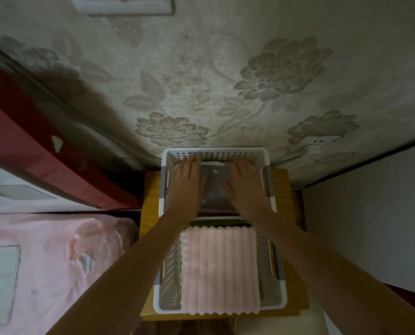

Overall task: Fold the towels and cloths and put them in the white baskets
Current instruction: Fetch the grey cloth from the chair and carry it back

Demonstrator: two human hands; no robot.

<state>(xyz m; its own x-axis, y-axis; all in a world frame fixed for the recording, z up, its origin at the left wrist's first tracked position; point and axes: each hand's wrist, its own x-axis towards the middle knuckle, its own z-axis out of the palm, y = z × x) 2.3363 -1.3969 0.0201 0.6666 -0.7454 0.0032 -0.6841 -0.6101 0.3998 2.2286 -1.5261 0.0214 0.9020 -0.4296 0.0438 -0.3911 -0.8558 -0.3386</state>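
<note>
My hands fill the far basket, walled in on every side, floral wall just beyond; only upward is free.

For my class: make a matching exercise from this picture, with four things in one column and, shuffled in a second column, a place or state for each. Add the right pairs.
Column one:
1. pink ribbed towel
2. dark cloth with stars
3. left hand
4. wall socket

Column two:
A. lies in the far basket, under both hands
B. on the flowered wallpaper, right of the baskets
C. lies folded in the near basket
D. presses flat on the dark cloth, beside the right hand

Pairs: 1-C, 2-A, 3-D, 4-B
</note>
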